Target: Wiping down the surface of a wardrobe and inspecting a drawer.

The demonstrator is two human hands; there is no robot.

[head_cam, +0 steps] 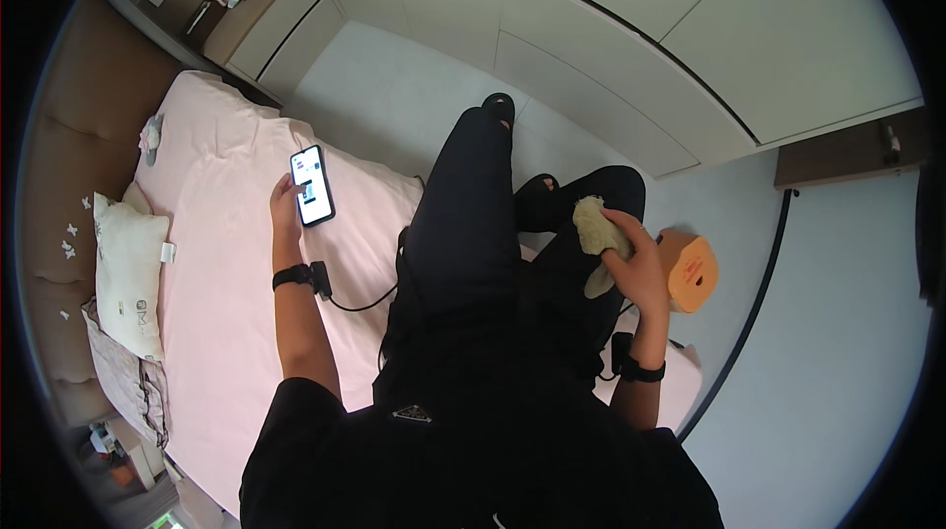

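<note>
My left hand (285, 202) is at the left edge of a smartphone (313, 193) with a lit screen, its thumb over the glass. Whether the phone also rests on the bed is unclear. In my right hand (640, 263) is a soft, fuzzy beige-green fabric item (597, 227), possibly a plush toy, gripped between thumb and fingers above my right thigh. A paler flap of it hangs below the hand. Just right of that hand stands an orange rounded object (693, 274) with a dark hole and red writing.
I sit on a bed with a pink sheet (222, 292); a white cushion (131, 274) leans at the brown headboard (63, 182). Cabinets (591, 93) line the far side beyond the pale floor (369, 78). Cables run from black bands on both wrists.
</note>
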